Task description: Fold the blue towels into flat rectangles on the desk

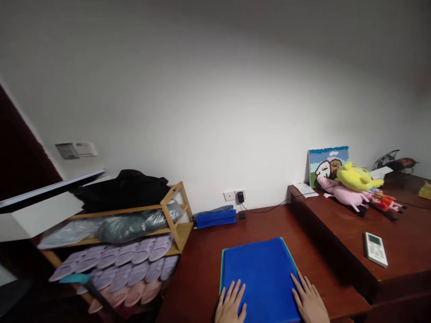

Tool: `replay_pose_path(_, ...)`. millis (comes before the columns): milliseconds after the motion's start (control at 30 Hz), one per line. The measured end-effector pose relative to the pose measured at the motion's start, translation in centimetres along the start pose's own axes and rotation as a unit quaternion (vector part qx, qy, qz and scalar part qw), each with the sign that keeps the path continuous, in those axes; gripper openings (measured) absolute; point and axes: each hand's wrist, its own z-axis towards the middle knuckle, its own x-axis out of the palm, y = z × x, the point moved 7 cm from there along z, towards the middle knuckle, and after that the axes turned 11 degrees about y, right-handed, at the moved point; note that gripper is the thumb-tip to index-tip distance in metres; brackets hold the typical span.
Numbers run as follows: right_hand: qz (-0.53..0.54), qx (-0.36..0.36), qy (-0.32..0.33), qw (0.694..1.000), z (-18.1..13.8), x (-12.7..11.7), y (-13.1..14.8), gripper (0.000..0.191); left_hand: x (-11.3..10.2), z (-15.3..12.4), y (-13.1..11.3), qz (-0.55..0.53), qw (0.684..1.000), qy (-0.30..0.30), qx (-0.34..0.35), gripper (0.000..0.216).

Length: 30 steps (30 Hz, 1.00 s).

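A flat blue rectangular piece with green edging (259, 273), which looks like a cloth or folder, lies on the reddish-brown wooden desk (198, 269). On its near left edge rests my left hand (231, 303), fingers stretched out. My right hand (309, 298) lies at the near right edge, its fingers spread over the border and the palm beyond it. Neither hand grips anything. Both wrists run out of the picture at the bottom.
Against the wall lies a folded blue bundle (215, 218), near a socket with a black plug (240, 197). Left stands a wooden rack (180, 224) with slippers (144, 250) and bags. On the raised right surface are plush toys (358, 176), a white remote (376, 249) and a picture (325, 163).
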Motion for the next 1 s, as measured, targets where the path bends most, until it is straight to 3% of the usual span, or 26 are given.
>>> replay_pose_path(100, -0.011, -0.039, 0.019, 0.999, -1.0, -0.5, 1.2, 0.058, -1.5, -2.4, 2.4, -0.031, 0.999, 0.034, -0.028, 0.065)
replay_pose_path(233, -0.007, -0.021, 0.02, 1.0, -0.9, -1.5, 2.9, 0.063, -3.3, -3.6, 2.9, -0.058, 0.995, 0.077, -0.03, 0.061)
replay_pose_path(367, 0.035, -0.07, 0.009, 0.997, 0.1, -1.6, 6.0, 0.064, -4.8, -1.8, 0.4, -0.056, 0.996, 0.062, -0.035, 0.061)
replay_pose_path(467, 0.056, -0.088, 0.03, 0.994, 0.6, -0.2, 6.9, 0.064, -4.9, 1.0, -4.0, -0.068, 0.997, 0.036, -0.023, 0.055)
replay_pose_path(567, 0.067, -0.089, 0.031, 0.993, 0.7, 1.3, 6.0, 0.063, -3.7, 4.1, -9.1, -0.082, 0.996, 0.023, 0.014, 0.056)
replay_pose_path(667, 0.064, -0.099, 0.035, 0.992, 0.7, 2.2, 5.0, 0.061, -1.4, 6.2, -12.0, -0.088, 0.995, 0.018, 0.039, 0.056)
replay_pose_path(800, 0.03, -0.077, 0.056, 0.995, 2.6, 1.7, 5.1, 0.06, 2.1, 6.7, -11.7, -0.07, 0.995, 0.007, 0.077, 0.064)
replay_pose_path(933, 0.018, -0.066, 0.04, 0.997, 7.6, -1.1, 8.2, 0.063, 5.7, 4.7, -10.2, -0.047, 0.994, 0.008, 0.098, 0.07)
replay_pose_path(1000, 0.02, -0.083, 0.051, 0.995, 10.6, -1.9, 10.0, 0.065, 7.2, 3.3, -9.6, -0.046, 0.996, -0.005, 0.078, 0.06)
